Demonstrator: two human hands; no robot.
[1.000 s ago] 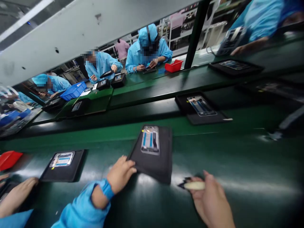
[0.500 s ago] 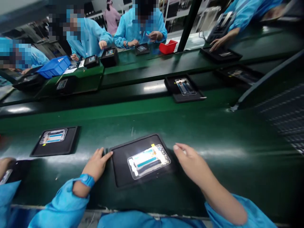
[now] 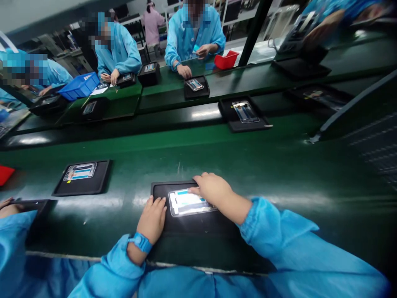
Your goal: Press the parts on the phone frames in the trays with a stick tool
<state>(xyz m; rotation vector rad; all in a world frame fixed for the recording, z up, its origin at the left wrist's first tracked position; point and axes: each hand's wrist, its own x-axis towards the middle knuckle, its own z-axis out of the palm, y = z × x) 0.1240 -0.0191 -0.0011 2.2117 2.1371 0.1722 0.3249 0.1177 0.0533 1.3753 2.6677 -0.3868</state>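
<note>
Head view: black tray w/ phone frame sits near edge of green belt, centre. Since half a sec ago the right hand has come off the tray's right side onto the frame's far right corner, fingers curled, pressing, holding nothing. Left hand lies flat on the tray's left part, fingers spread. So tray looks parked; work on the frame seems begun. Another tray lies far left.

Electronics assembly factory: long green conveyor belts, phone parts on black trays, blue-smocked workers
</note>
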